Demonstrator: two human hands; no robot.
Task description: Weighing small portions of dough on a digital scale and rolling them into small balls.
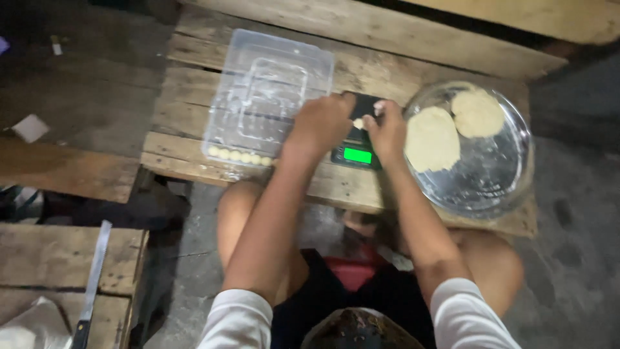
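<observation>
left hand [321, 123]: centre of the frame, over the small black scale, fingers curled together and pinching a small piece of dough with the other hand.
right hand [389, 129]: just right of the left, fingertips closed on the same piece.
piece of dough [358, 123]: pale, small, held between both hands above the scale's platform.
scale [356, 145]: black, with a lit green display facing the lower edge, on the wooden bench [194, 97].
metal tray [491, 181]: round, right of the frame, touching nothing but the bench; two flat discs of dough [431, 139] lie in its upper left part.
plastic container [271, 90]: clear, left of the hands, with a row of small dough balls [239, 156] along its near edge.
knife [90, 284]: lower left, on another plank.
</observation>
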